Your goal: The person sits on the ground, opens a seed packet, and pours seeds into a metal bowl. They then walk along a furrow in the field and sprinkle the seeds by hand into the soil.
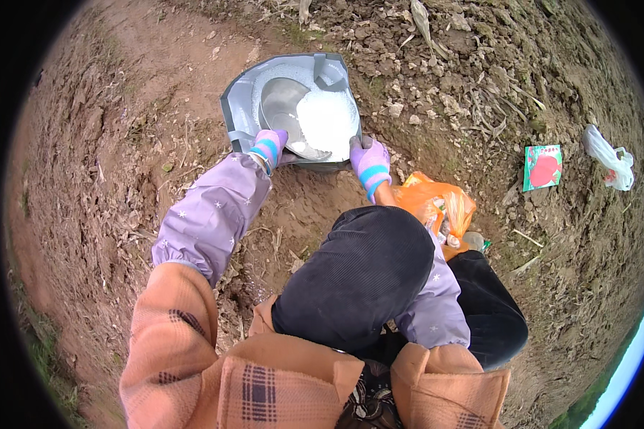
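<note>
A grey carry bag point(233, 110) stands open on the soil in front of me, with white granules point(327, 120) inside. A round metal basin point(283, 102) lies tilted in the bag, partly filled with the granules. My left hand point(271, 147), in a purple and blue knitted glove, is at the near left rim, its fingers partly hidden at the basin's edge. My right hand point(370, 161), gloved alike with bare fingertips, grips the near right edge of the bag.
An orange plastic bag point(443, 201) with packets lies right of my knee. Farther right are a green and red seed packet point(542, 167) and a whitish plastic bag point(609, 158). Clods and dry husks point(424, 27) cover the uneven soil.
</note>
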A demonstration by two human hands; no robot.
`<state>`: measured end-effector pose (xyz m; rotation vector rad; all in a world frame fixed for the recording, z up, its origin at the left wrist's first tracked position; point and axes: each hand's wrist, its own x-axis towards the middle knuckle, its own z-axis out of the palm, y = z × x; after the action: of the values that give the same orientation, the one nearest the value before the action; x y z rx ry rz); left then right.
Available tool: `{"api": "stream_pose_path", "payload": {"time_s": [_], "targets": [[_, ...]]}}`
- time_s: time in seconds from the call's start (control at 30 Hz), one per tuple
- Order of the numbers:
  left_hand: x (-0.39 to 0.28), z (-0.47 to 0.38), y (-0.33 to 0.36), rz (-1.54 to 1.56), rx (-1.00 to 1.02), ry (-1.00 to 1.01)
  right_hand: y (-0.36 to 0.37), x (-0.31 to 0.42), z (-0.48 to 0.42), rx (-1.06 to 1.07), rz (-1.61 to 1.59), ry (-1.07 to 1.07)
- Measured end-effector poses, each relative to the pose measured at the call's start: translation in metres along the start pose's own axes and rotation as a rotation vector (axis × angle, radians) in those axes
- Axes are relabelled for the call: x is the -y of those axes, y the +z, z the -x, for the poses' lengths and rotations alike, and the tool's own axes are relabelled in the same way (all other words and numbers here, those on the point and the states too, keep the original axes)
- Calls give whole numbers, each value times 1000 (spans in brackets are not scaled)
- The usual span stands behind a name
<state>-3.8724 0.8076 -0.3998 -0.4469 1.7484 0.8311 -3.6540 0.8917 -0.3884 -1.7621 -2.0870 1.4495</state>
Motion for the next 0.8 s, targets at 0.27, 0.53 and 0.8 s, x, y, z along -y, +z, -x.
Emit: {"api": "stream_pose_path", "payload": {"time_s": [0.27, 0.53, 0.8], "targets": [[61, -11, 31, 565, 163, 25, 6, 8, 10, -5, 0, -35], [66, 15, 39, -1083, -209, 1073, 5, -1, 4, -17, 38, -28], [12, -1, -13, -1790, -218, 798, -9, 5, 3, -9, 23, 24]]}}
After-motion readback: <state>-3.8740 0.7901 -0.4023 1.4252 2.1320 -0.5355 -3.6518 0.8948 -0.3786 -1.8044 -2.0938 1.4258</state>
